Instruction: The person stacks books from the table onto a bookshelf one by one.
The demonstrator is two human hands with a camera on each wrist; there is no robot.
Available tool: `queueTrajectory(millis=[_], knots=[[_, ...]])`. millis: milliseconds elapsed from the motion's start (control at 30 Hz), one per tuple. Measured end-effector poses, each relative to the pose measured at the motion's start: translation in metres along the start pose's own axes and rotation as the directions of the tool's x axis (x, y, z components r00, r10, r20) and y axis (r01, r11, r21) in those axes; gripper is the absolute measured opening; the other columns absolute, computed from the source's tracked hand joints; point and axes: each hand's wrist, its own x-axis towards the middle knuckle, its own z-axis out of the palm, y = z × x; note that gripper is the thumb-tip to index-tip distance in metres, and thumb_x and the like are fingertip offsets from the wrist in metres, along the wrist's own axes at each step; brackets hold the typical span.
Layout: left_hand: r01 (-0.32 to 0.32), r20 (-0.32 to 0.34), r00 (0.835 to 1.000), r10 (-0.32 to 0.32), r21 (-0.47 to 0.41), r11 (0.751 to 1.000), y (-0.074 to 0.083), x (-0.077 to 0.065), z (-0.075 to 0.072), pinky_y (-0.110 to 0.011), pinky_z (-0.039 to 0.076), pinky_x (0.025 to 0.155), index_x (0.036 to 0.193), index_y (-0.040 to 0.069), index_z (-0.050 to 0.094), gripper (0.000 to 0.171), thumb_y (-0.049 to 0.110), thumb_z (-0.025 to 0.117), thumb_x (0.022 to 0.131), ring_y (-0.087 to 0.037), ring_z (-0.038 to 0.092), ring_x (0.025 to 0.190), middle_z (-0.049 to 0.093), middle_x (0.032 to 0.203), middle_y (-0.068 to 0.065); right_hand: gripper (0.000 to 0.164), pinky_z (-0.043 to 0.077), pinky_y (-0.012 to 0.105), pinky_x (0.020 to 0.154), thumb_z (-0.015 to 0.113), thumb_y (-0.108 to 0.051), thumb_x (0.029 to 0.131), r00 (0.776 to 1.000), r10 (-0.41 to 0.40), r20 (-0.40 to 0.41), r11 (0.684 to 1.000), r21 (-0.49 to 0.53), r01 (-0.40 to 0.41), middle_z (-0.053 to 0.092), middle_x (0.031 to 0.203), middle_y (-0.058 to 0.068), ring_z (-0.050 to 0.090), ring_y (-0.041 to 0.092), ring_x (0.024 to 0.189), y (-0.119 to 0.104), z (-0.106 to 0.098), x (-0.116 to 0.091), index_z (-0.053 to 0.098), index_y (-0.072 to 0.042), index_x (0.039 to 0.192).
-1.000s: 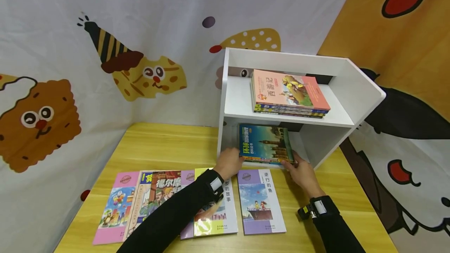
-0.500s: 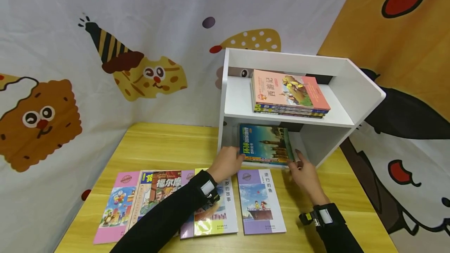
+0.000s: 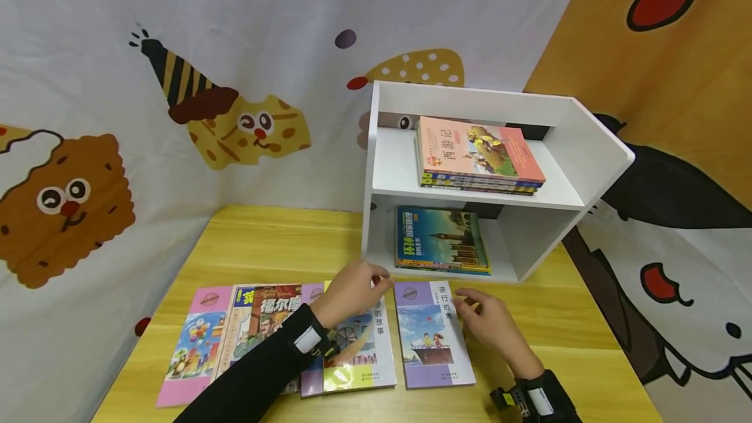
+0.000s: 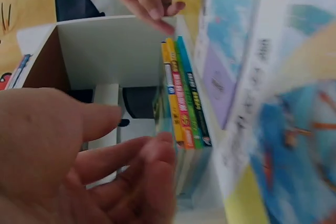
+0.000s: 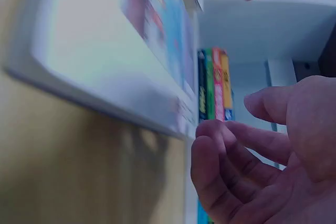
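My left hand (image 3: 351, 294) hovers over the top of a yellow-edged book (image 3: 373, 361), its fingers loosely bent and nothing between them. Close to the right edge of a purple and white book (image 3: 425, 335) is my right hand (image 3: 492, 324), relaxed and holding nothing; whether its fingertips touch the cover cannot be told. Inside the lower compartment of the white shelf (image 3: 382, 250) lies a stack of books topped by a blue one (image 3: 440, 237). In the left wrist view, several coloured spines (image 4: 184, 98) of that stack show past the left thumb and fingers.
On the upper level of the shelf sits another stack with a pink book (image 3: 478, 149) on top. Left of the yellow-edged book, a pink book (image 3: 200, 338) and a comic-style book (image 3: 273, 318) lie overlapping on the wooden table (image 3: 282, 240). A patterned cloth hangs behind.
Both hands have left the blue-topped stack in the lower compartment and come back toward the front. The right hand is now beside the purple and white book, the left over its neighbour.
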Motion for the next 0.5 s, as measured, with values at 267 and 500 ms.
queueTrajectory(millis=[267,500], knots=[[0.122,-0.021,0.992,-0.122,-0.013,0.993,-0.033,-0.032,-0.017,-0.027,0.039,0.057,0.125,0.015,0.082,0.03,0.037,0.068,0.111,-0.009,0.051,0.056,0.07,0.075,0.001,0.027,0.051,0.027,0.053,0.073,-0.023,0.108,0.998,0.013,0.055,0.997,0.071,-0.017,0.073,0.097,0.003,0.062,0.015,0.063,-0.018,0.025,-0.018,0.079,-0.013,0.132],[0.238,-0.101,0.967,-0.234,0.038,0.97,-0.049,-0.045,-0.03,-0.031,0.045,0.06,0.138,0.005,0.075,0.045,0.039,0.072,0.109,-0.015,0.056,0.067,0.073,0.111,-0.013,0.027,0.053,0.026,0.057,0.072,-0.026,0.109,0.988,-0.099,0.118,0.986,0.146,0.081,0.077,0.103,0.002,0.067,0.013,0.066,-0.045,0.051,-0.019,0.08,-0.013,0.131]])
